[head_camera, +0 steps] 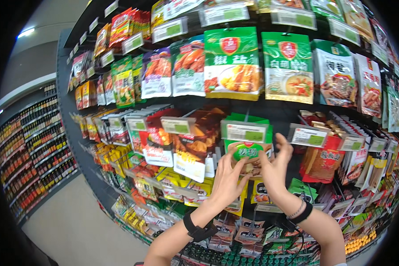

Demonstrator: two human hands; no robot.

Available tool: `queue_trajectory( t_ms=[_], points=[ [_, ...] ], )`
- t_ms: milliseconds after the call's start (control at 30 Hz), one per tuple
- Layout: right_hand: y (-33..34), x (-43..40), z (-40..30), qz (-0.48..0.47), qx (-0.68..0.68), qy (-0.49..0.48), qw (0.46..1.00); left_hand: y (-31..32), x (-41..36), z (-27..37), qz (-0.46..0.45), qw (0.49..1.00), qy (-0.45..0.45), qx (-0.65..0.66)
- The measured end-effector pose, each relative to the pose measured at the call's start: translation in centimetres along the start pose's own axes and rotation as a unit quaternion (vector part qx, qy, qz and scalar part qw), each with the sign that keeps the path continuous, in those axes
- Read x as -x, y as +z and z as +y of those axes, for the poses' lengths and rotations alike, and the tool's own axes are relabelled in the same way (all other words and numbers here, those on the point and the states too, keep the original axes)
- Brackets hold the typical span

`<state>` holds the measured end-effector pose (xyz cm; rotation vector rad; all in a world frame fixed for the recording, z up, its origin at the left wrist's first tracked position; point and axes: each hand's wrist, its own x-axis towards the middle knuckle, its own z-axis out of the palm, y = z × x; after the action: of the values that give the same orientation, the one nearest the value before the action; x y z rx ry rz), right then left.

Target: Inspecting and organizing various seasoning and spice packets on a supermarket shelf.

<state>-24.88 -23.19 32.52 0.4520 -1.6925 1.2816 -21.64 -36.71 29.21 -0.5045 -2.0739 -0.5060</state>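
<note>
A green and brown seasoning pouch (247, 151) hangs from a display hook behind a clear price-tag holder (244, 132). On the pouch's left side lies my left hand (227, 179), its thumb and fingers spread over the front. My right hand (276, 163) is at the pouch's right edge, thumb near the front and fingers raised beside it. Whether either hand grips the pouch cannot be told. More green packets show behind it on the same hook. Each wrist wears a black strap.
Brown pouches (194, 146) hang close on the left and a red packet (322, 159) on the right. Large green pouches (231, 63) hang above. Yellow packets (261, 191) and price-tag holders sit below. Bottle shelves (40, 143) stand far left beyond the floor.
</note>
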Motion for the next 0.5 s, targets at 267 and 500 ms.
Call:
queue_trajectory(
  t_ms=[267, 500],
  points=[
    [1.7, 3.0, -4.3, -0.078, -0.39, 0.085, 0.913, -3.5, 1.6, -5.6, 0.276, 0.952, -0.123, -0.043],
    [3.5, 6.3, -6.2, -0.047, -0.402, 0.191, 0.894, -5.3, 3.3, -11.2, 0.171, 0.951, -0.247, 0.071]
  ],
)
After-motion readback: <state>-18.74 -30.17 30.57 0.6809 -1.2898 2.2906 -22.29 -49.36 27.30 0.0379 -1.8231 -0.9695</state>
